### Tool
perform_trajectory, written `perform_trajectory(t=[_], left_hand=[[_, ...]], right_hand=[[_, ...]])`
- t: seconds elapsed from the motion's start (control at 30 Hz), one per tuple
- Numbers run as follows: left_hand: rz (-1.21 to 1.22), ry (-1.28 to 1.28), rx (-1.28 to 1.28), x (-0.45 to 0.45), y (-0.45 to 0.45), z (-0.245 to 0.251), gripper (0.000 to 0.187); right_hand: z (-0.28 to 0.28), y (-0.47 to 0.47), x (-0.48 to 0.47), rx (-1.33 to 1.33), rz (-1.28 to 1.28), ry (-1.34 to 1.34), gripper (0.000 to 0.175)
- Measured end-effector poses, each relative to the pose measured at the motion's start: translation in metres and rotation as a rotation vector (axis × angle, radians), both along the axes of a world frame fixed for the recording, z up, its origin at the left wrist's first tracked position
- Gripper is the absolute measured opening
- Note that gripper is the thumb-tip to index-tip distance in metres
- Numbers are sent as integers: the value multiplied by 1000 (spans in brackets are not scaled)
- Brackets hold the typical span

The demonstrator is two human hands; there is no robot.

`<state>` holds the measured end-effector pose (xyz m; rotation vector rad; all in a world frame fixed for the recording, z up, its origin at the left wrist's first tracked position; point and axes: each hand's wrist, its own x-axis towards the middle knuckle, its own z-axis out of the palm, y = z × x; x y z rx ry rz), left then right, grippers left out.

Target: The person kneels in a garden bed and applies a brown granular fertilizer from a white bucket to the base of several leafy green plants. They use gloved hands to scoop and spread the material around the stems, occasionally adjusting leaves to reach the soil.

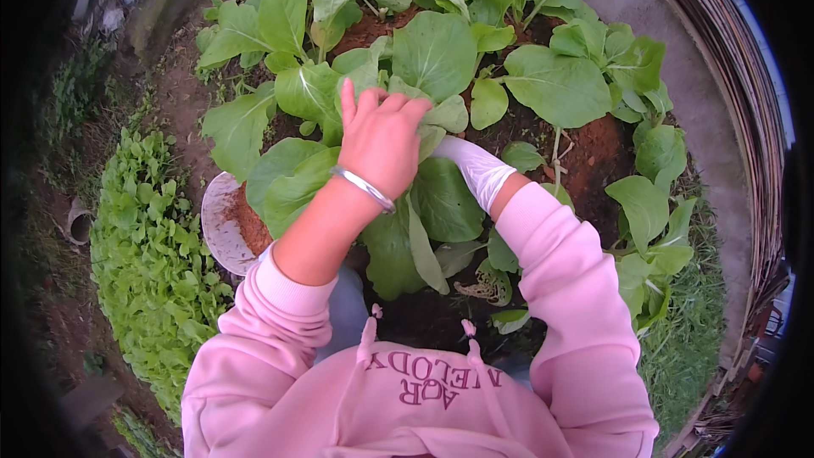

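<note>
My bare left hand (381,137), with a silver bangle at its wrist, lies over the middle of a broad-leaved green plant (435,54), its fingers bent among the leaves. Whether those fingers grip a leaf cannot be made out. To its right, my right hand (467,156) wears a thin white glove and reaches in under the leaves, which hide its fingers. Large leaves (445,200) hang below both hands. A lacy, holed leaf (486,286) lies low on the dark soil near me.
A white bowl (219,222) with reddish soil stands left of my left forearm. Further left grows a dense bed of small seedlings (149,254). More leafy plants (559,86) stand ahead and right. A concrete path (674,32) and grass (687,331) border the right side.
</note>
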<state>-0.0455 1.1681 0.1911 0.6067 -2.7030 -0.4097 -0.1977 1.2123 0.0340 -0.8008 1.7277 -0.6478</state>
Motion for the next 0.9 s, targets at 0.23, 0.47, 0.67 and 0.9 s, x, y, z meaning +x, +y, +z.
perform_trajectory(t=[0.23, 0.47, 0.67, 0.9], left_hand=[[-22, -2, 20, -5, 2, 0, 39], [-17, -18, 54, 5, -5, 0, 38], [-47, -2, 46, 0, -2, 3, 40], [-78, -36, 36, 2, -2, 3, 41]], right_hand=[[-36, 8, 26, -15, -187, 285, 34], [-5, 43, 94, -40, -529, 182, 26], [-50, 33, 106, -51, -479, 271, 25], [-62, 14, 105, -35, -545, 197, 25]])
